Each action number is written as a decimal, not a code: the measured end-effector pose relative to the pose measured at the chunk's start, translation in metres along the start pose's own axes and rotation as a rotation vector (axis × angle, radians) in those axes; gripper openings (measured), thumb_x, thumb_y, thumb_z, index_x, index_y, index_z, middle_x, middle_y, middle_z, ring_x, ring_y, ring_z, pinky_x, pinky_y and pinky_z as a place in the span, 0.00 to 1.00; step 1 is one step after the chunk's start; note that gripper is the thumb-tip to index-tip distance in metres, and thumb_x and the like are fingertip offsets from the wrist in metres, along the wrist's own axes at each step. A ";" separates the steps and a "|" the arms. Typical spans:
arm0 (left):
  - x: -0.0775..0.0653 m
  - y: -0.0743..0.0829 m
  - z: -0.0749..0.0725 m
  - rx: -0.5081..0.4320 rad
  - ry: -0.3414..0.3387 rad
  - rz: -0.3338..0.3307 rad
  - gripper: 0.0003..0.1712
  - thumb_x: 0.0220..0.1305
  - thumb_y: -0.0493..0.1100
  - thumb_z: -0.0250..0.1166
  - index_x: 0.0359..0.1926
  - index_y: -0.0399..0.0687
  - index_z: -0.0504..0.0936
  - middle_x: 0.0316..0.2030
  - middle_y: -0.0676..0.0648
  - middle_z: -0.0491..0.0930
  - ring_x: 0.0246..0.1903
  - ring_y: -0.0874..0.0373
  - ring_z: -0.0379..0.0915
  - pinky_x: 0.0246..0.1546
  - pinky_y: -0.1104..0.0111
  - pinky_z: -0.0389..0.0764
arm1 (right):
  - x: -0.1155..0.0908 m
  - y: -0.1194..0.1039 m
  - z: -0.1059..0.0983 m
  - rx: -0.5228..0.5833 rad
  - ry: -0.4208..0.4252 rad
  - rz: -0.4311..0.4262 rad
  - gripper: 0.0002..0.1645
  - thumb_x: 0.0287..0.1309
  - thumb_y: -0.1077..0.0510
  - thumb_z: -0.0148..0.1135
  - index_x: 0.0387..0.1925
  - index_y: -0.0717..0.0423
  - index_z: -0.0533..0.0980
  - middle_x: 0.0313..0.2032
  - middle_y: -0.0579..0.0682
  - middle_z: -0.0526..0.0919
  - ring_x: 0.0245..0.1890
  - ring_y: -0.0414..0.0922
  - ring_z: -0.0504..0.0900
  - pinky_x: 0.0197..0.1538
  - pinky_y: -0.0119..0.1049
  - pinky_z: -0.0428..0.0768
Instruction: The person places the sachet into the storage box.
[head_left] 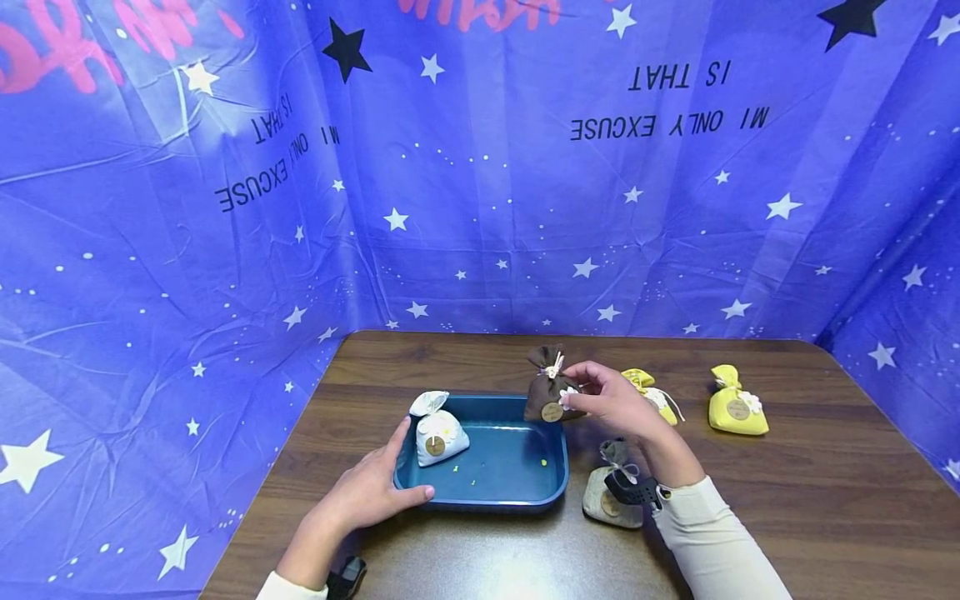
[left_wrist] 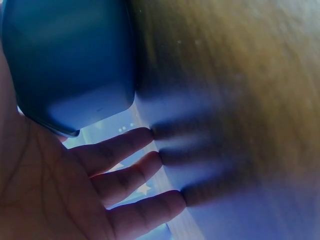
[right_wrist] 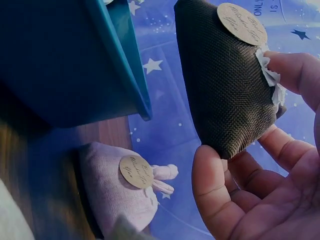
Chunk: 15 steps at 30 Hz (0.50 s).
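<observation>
A dark brown cloth pouch [head_left: 542,395] with a round tag and a white flower is held by my right hand [head_left: 611,400], above the back right corner of a dark teal tray [head_left: 495,503]. Thumb and fingers pinch the pouch [right_wrist: 225,85] from its sides in the right wrist view. My left hand [head_left: 375,487] rests against the tray's left front corner, thumb at the front rim and forefinger along the left side. From the left wrist, its other fingers [left_wrist: 145,212] look straight, beside the tray wall [left_wrist: 70,60]. A white pouch [head_left: 441,433] sits inside the tray at the left.
A beige-grey pouch [head_left: 611,500] stands right of the tray, partly behind the right wrist strap. Farther right are two yellow pouches, one [head_left: 660,404] partly hidden by the right hand, the other [head_left: 737,408] apart. A starry blue cloth [head_left: 510,208] hangs behind the wooden table [head_left: 825,500].
</observation>
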<state>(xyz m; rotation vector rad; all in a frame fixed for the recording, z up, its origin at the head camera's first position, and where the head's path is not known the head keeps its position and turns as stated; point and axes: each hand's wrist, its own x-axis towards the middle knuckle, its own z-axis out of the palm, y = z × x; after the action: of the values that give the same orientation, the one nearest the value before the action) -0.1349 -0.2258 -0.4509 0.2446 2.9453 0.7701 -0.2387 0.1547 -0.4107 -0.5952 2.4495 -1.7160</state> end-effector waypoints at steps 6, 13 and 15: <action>0.000 0.000 0.000 0.001 -0.005 -0.004 0.66 0.50 0.72 0.70 0.79 0.50 0.47 0.64 0.29 0.69 0.63 0.37 0.67 0.60 0.44 0.69 | 0.003 0.001 0.006 0.031 -0.017 0.034 0.25 0.54 0.63 0.70 0.53 0.68 0.74 0.38 0.55 0.82 0.34 0.44 0.79 0.34 0.39 0.80; 0.000 0.000 0.000 0.007 -0.011 -0.007 0.67 0.50 0.73 0.69 0.79 0.50 0.46 0.64 0.29 0.69 0.63 0.36 0.67 0.60 0.43 0.68 | 0.010 -0.003 0.016 0.070 -0.046 0.031 0.26 0.55 0.63 0.69 0.54 0.69 0.74 0.40 0.56 0.81 0.35 0.45 0.80 0.35 0.38 0.80; 0.001 0.000 0.000 0.006 -0.011 -0.008 0.66 0.50 0.72 0.69 0.79 0.50 0.46 0.64 0.30 0.69 0.63 0.36 0.67 0.60 0.43 0.68 | 0.013 -0.004 0.020 0.080 -0.058 0.037 0.26 0.55 0.63 0.69 0.54 0.69 0.73 0.40 0.57 0.81 0.35 0.45 0.80 0.36 0.38 0.81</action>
<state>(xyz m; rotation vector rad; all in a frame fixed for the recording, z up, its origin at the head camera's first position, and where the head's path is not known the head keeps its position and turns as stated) -0.1354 -0.2257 -0.4512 0.2370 2.9368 0.7562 -0.2436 0.1315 -0.4121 -0.5778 2.3263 -1.7479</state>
